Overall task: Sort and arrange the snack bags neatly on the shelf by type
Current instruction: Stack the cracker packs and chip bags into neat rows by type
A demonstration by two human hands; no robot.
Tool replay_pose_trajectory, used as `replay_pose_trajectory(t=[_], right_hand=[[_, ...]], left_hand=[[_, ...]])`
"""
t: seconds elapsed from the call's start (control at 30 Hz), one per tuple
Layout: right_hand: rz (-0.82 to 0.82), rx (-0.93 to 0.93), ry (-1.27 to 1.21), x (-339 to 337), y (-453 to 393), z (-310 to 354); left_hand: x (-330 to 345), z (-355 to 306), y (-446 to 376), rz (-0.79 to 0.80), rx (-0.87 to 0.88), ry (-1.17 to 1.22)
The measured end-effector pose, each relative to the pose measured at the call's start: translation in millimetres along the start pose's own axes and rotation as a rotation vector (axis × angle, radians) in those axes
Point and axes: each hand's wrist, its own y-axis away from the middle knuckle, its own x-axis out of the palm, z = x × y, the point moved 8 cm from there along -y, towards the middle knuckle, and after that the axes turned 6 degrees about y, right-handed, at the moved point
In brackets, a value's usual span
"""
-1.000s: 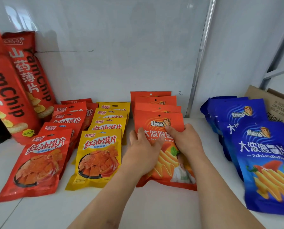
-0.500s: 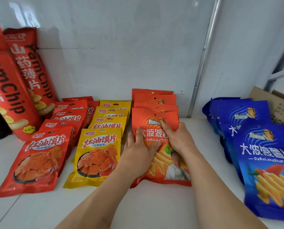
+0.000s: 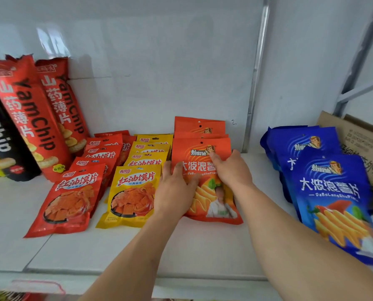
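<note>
Hands flat, left hand [image 3: 175, 192], right hand [image 3: 230, 169], pressing orange bag [image 3: 199, 146]

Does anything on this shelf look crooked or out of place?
Mostly tidy rows by colour. The front blue bag lies skewed, slanting right off its stack. Both hands, left and right, rest on the front orange bag.

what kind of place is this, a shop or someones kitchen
Most likely a shop or stockroom shelf. Many identical snack bags stand in rows by type: orange bags, blue bags, yellow bags. A cardboard carton sits on the white shelf.
</note>
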Motion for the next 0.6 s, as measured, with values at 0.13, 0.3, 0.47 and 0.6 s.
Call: replay_pose_trajectory(t=[0.13, 0.3, 0.47, 0.6], right_hand=[[-0.061, -0.048, 0.052, -13.6, 10.4, 12.1], [-0.117, -0.087, 0.179, -32.4, 30.5, 16.4], [-0.146, -0.125, 0.313, -59.2, 55.6, 11.8], [-0.203, -0.175, 0.367, -91.9, 71.8, -0.6]], left_hand=[[-7.5, -8.1, 3.7, -0.047, 0.055, -0.020], [-18.7, -17.7, 3.1, -0.075, 0.113, 0.006], [-21.8, -34.0, 8.5, -0.151, 0.194, -0.056], [-15.3, -62.0, 24.1, -0.204, 0.304, -0.048]])
